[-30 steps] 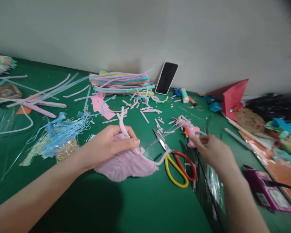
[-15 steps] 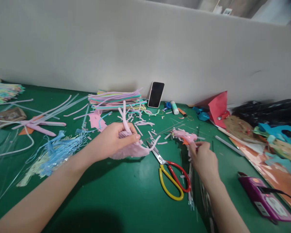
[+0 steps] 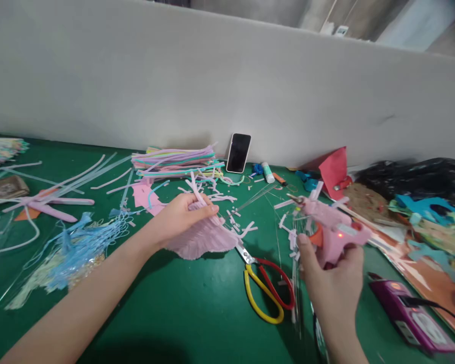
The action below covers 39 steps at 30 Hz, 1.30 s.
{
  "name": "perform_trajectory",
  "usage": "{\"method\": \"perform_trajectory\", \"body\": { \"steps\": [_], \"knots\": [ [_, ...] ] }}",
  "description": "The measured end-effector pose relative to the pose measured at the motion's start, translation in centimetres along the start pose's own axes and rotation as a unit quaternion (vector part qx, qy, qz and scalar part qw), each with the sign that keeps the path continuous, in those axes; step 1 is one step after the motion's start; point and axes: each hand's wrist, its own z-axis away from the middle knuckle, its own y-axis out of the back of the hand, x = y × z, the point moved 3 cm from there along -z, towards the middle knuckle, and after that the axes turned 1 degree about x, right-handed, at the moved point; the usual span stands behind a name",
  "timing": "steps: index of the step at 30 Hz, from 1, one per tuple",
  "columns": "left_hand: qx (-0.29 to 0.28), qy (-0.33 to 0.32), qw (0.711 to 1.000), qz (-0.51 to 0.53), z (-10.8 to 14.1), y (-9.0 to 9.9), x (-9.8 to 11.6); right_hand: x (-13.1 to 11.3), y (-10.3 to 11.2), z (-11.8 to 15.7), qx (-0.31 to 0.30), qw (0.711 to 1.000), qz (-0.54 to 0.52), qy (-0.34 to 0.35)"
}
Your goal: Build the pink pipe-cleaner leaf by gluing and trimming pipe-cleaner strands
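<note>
Between the thumb and fingers of my left hand (image 3: 184, 217) is a piece made of pale lilac pipe cleaners (image 3: 202, 240), fan-shaped, with loose stems poking up and out to the right. My right hand (image 3: 335, 285) grips a pink hot glue gun (image 3: 328, 222) by its handle, raised above the table. Its nozzle points left and a small orange-red light glows on its body. Scissors (image 3: 267, 288) with one red and one yellow handle lie between my hands, their blade tips partly hidden near the lilac piece. Short pipe cleaner offcuts (image 3: 233, 217) are scattered beyond them.
A phone (image 3: 238, 152) leans on the grey wall beside a bundle of pipe cleaners (image 3: 174, 161). Blue tassels (image 3: 83, 250) lie at left. A glue stick (image 3: 267, 172) lies near the wall. At right are a purple corded device (image 3: 411, 316) and a black plastic bag (image 3: 420, 174).
My right hand has lifted the glue gun off the table and turned it to the right. My left hand has tilted the lilac piece so its fan shape shows more.
</note>
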Motion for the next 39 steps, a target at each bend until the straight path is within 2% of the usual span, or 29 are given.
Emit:
{"method": "perform_trajectory", "body": {
  "steps": [2, 6, 9, 17, 39],
  "knots": [
    [-0.002, 0.000, 1.000, 0.020, -0.2, -0.2, -0.3, -0.4, -0.2, 1.6, -0.010, 1.000, 0.008, -0.009],
    [0.009, -0.002, 1.000, 0.028, -0.3, -0.5, -0.6, -0.9, -1.8, 4.2, -0.088, 0.996, 0.010, 0.012],
    [0.021, -0.003, 1.000, 0.006, -0.2, -0.7, -0.7, -1.0, -2.6, 5.0, -0.091, 0.996, 0.021, 0.017],
    [0.004, -0.038, 0.999, -0.004, 0.0, -1.5, -0.5, -0.9, -2.8, 5.4, -0.068, 0.997, 0.028, 0.009],
    [0.012, -0.032, 0.999, -0.008, 0.0, -1.7, -0.3, -0.4, -3.1, 5.6, -0.063, 0.996, 0.069, -0.009]
  ]
}}
